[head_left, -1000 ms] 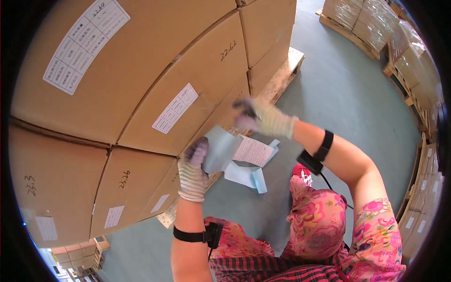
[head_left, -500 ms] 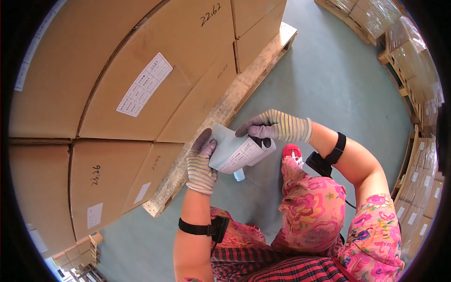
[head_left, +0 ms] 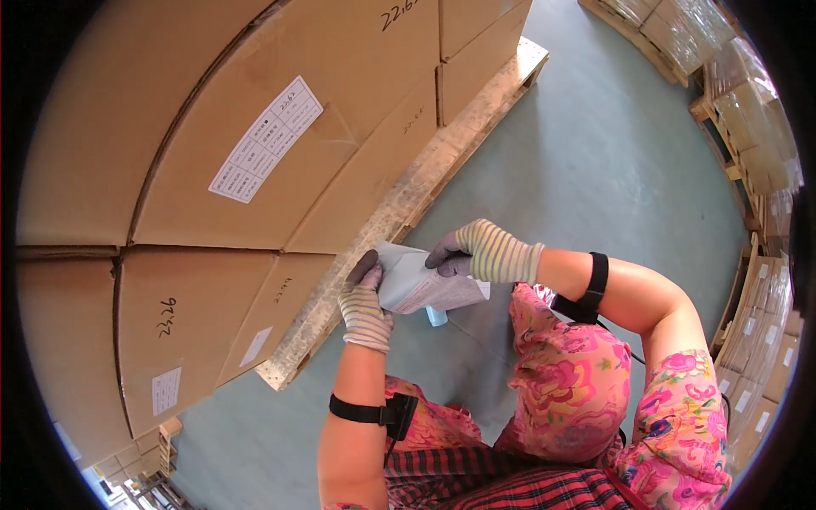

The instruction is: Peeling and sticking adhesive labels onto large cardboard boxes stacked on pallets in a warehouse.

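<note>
A pale blue sheet bearing a white printed label [head_left: 425,289] is held between my two gloved hands, above the floor beside a pallet. My left hand [head_left: 364,304], in a yellow-and-grey striped glove with dark fingertips, pinches its left edge. My right hand [head_left: 493,251], gloved alike, has its fingers closed at the upper right part of the sheet. The label is blurred and bent. Left of my hands stand stacked cardboard boxes [head_left: 200,327]; one carries a white label [head_left: 266,140] and handwritten marks.
The boxes rest on a wooden pallet [head_left: 463,140] whose edge runs close to my left hand. A small light blue scrap [head_left: 436,316] shows below the sheet, over the grey-green floor [head_left: 612,161]. Wrapped boxes on pallets [head_left: 756,314] line the right side.
My right hand has shifted slightly left and down, its fingers now over the sheet. The sheet has tilted, and its label has turned from clear to blurred.
</note>
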Tool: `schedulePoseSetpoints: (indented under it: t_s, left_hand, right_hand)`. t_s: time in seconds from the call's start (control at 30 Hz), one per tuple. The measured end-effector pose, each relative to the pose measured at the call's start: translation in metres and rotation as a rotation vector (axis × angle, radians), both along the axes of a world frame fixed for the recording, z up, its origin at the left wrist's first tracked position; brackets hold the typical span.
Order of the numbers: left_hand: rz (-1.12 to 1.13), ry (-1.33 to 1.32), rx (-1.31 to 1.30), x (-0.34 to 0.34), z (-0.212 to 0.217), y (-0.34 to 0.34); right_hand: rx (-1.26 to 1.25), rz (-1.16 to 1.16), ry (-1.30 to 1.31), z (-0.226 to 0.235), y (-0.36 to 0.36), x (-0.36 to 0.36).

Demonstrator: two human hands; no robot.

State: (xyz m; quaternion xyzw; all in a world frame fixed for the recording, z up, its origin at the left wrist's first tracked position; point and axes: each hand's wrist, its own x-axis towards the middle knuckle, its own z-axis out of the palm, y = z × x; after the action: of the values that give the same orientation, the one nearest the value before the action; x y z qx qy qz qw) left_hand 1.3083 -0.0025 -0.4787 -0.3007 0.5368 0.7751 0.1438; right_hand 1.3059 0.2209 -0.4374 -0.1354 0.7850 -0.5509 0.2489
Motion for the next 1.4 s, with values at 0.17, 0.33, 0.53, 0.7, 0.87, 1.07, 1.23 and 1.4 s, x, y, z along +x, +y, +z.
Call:
schedulePoseSetpoints:
  t_s: [0.17,0.33,0.53,0.7,0.87,1.07,1.23,1.4]
  left_hand:
    - [-0.317,0.245,-0.741,0.003,-0.036,-0.035]
    - [-0.368,0.109,-0.895,0.008,-0.027,-0.041]
    - [-0.504,0.156,-0.906,-0.025,0.003,-0.016]
    - [-0.371,0.169,-1.111,-0.068,0.006,-0.006]
    - [-0.251,0.314,-0.833,-0.072,-0.009,0.008]
    - [-0.241,0.274,-0.965,-0.056,-0.009,-0.001]
    - [-0.631,0.273,-0.687,-0.031,0.004,0.001]
    - [-0.700,0.427,-0.809,-0.024,0.021,0.028]
  right_hand:
    - [0.125,-0.084,0.560,-0.007,-0.021,-0.026]
    - [-0.091,-0.324,0.494,-0.005,-0.027,-0.071]
    - [-0.165,-0.375,0.434,-0.017,-0.044,-0.092]
    - [-0.111,-0.462,0.452,-0.014,-0.048,-0.093]
    - [0.338,-0.388,0.735,-0.004,-0.039,-0.096]
    - [0.301,-0.795,0.484,0.012,-0.011,-0.091]
    - [0.614,0.105,0.569,-0.015,-0.030,-0.082]
    - [0.272,-0.157,0.251,-0.009,-0.001,-0.085]
